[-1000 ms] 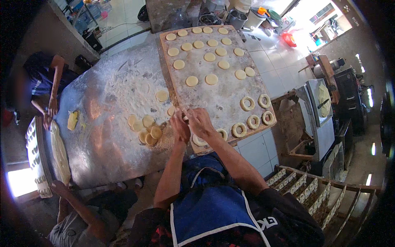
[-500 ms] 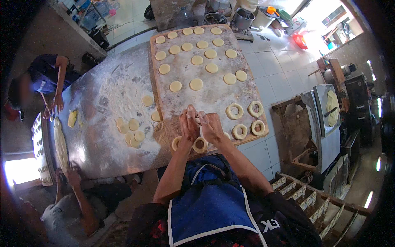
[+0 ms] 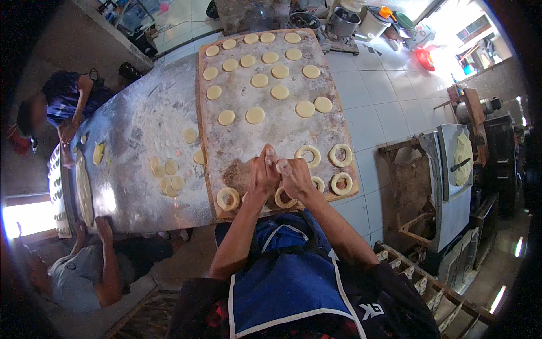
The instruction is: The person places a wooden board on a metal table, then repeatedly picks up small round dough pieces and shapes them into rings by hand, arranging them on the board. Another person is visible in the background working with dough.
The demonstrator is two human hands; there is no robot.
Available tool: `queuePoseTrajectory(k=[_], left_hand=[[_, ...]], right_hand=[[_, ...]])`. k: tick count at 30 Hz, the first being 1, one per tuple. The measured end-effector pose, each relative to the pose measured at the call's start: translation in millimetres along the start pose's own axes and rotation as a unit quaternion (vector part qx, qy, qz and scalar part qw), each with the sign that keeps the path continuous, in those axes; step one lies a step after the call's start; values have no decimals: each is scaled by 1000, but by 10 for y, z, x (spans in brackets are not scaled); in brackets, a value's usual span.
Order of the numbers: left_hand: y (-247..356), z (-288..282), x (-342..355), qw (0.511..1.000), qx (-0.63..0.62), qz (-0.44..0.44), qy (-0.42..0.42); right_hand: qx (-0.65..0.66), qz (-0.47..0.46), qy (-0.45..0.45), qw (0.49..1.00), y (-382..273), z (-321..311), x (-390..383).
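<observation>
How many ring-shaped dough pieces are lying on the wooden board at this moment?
5 at least. Two rings lie right of the hands, two nearer the board's near edge, one left of the left hand. The right hand partly hides another; more may be hidden.

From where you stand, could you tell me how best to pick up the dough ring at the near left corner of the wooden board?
Take the dough ring from above, fingers pinching opposite sides of its band across the hole. It lies flat on the floured wooden board, apart from the other rings, so both sides look free; being soft, it probably needs a light grip.
</observation>
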State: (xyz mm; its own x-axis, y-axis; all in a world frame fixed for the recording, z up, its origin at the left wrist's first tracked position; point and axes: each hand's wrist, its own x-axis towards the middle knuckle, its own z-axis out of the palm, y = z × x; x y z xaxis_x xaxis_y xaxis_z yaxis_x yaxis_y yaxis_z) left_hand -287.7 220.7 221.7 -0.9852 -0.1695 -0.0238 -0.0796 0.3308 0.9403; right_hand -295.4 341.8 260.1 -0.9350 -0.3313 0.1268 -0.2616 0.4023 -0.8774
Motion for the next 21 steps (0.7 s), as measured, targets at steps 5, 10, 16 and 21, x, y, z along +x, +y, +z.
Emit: queuePoseTrajectory(k=[5, 10, 16, 21], left_hand=[[-157, 51, -87, 966, -257, 28, -31], [-215, 22, -81, 972, 185, 89, 118], [-3, -83, 53, 964, 239, 57, 106], [32, -204, 1, 958, 245, 149, 28]], right_hand=[[21, -23, 41, 999, 73, -53, -38], [153, -10, -10, 988, 138, -190, -111], [-209, 16, 95, 973, -5, -308, -223], [-147, 73, 24, 986, -137, -361, -452]])
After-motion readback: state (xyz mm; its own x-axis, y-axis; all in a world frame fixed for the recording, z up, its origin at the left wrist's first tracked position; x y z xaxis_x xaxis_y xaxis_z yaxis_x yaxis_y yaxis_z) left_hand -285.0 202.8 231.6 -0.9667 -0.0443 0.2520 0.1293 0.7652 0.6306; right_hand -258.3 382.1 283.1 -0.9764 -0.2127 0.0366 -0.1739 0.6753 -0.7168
